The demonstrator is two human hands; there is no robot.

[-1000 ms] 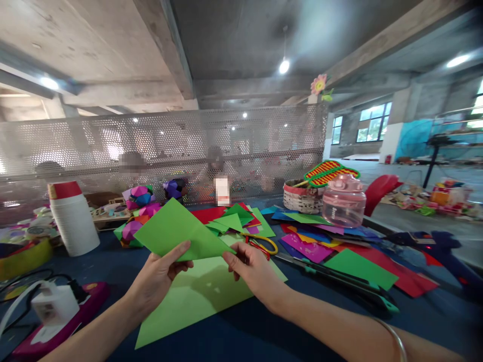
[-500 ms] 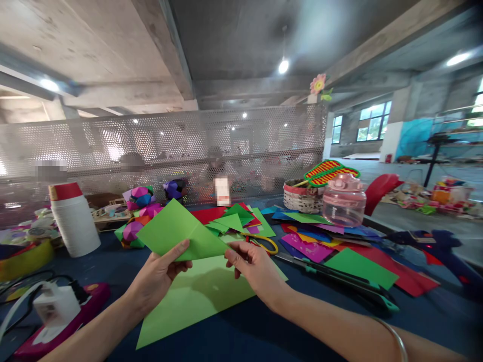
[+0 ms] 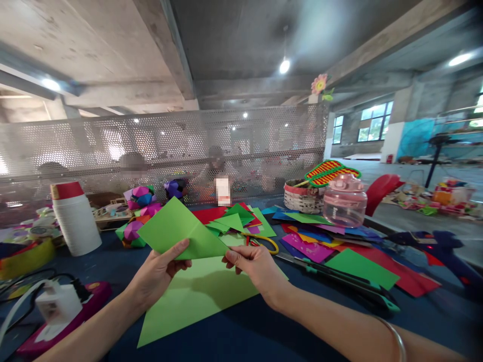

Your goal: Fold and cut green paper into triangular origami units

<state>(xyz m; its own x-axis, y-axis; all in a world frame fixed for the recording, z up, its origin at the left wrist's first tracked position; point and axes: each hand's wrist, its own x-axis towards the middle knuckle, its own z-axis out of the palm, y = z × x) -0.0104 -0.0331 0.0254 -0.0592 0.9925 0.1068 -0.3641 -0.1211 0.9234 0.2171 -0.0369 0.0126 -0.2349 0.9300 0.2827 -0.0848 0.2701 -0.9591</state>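
A bright green sheet of paper (image 3: 175, 226) with a crease across it is held up in front of me. My left hand (image 3: 169, 259) grips its lower edge, thumb on top and fingers curled beneath. At the right corner my right hand (image 3: 251, 264) pinches the paper between thumb and fingertips. Under both hands a larger light green sheet (image 3: 199, 296) lies flat on the dark blue table. Just beyond my right hand are yellow-handled scissors (image 3: 269, 244), and a black and teal utility knife (image 3: 339, 279) lies to the right.
Coloured paper sheets (image 3: 362, 266) spread over the right side, near a glue gun (image 3: 433, 251), a pink bottle (image 3: 344, 203) and a woven basket (image 3: 302, 196). Stacked paper cups (image 3: 77, 221), folded paper shapes (image 3: 134, 231) and a power strip (image 3: 83, 301) stand left. A perforated screen (image 3: 181, 146) rises behind.
My right hand's fingers have shifted slightly at the paper's right corner. The green sheet and my left hand hold almost the same position.
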